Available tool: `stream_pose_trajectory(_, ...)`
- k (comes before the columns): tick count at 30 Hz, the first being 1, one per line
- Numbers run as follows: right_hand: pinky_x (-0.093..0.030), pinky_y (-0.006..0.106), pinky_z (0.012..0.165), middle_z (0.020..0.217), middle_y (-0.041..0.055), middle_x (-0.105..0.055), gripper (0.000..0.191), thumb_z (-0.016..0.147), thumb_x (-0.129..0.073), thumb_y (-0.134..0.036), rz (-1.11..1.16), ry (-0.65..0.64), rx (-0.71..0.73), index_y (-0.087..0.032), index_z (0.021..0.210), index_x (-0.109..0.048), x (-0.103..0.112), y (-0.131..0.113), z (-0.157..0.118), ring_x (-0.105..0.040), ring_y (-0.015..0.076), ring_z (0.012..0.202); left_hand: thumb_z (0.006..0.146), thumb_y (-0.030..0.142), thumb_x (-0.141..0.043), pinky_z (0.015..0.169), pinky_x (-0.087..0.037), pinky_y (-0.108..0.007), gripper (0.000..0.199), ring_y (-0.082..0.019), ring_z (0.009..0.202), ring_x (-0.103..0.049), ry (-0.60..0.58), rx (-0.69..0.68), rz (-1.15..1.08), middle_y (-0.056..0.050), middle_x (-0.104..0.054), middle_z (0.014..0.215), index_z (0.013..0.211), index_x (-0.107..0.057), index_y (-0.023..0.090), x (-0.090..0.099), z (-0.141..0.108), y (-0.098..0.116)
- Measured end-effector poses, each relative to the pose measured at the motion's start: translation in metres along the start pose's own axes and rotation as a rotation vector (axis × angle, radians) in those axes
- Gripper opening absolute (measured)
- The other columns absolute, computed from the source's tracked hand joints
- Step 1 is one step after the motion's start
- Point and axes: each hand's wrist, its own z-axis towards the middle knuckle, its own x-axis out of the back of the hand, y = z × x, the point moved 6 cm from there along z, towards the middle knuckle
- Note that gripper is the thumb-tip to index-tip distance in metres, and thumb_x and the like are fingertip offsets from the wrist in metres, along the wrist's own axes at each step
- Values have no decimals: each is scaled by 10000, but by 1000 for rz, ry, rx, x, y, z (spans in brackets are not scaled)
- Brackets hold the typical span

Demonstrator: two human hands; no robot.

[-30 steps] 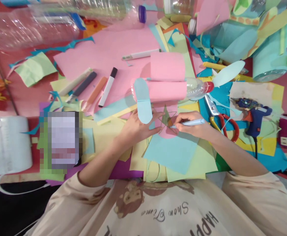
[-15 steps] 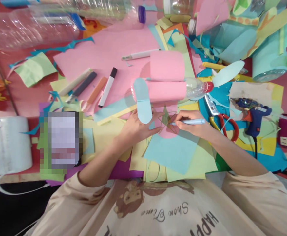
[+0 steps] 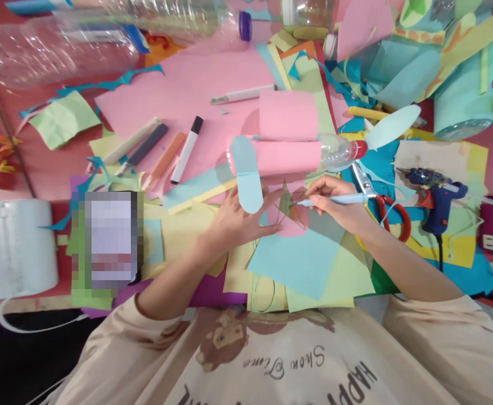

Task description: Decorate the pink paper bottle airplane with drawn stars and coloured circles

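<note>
right hand [image 3: 340,203] holds pen [image 3: 348,199] beside scissors [image 3: 379,205]

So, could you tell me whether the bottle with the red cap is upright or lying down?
Lying down: the bottle stretches sideways across the papers, its red cap pointing right.

a craft workspace, its exact setting unclear, shows in a red table [image 3: 44,183] strewn with colored paper [image 3: 187,84], markers [image 3: 186,151], scissors [image 3: 362,179], plastic bottles [image 3: 61,50] and a blue glue gun [image 3: 438,208].
</note>
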Motion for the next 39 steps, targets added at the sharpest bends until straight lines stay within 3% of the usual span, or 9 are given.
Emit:
stream_pose_trajectory(8,-328,221,508,596,-21,-578,203,799,-620,-260,-132,-64,35,-159,632,-561,-3,1,-1,-472,78,545,782,524,-656,978,-423,-453,750,-294,1087,-562,-15,172,-19,-124,-594,1173,1420,-417,209,-7,-1,-4)
stream_pose_trajectory(15,-335,225,520,629,-21,-588,151,803,-621,-258,-157,-97,56,-156,697,-587,-6,3,-1,-472,80,552,799,519,-646,955,-441,-424,737,-293,1081,-568,-38,144,-4,-140,-591,1156,1410,-438,163,-5,0,-4)
stream_pose_trajectory(26,-265,239,483,502,-53,-478,224,772,-612,-252,-156,-197,22,-165,579,-538,-11,0,-3,-366,61,478,826,566,-601,941,-442,-419,735,-288,1058,-565,-22,118,17,-142,-580,1140,1412,-432,155,-4,-1,-2)
stream_pose_trajectory(39,-347,226,538,646,-20,-589,136,810,-594,-229,-170,-97,103,-166,690,-575,-5,0,-1,-479,85,567,831,514,-615,947,-429,-410,733,-290,1097,-537,-71,139,23,-134,-572,1156,1432,-400,154,-5,-1,-3)
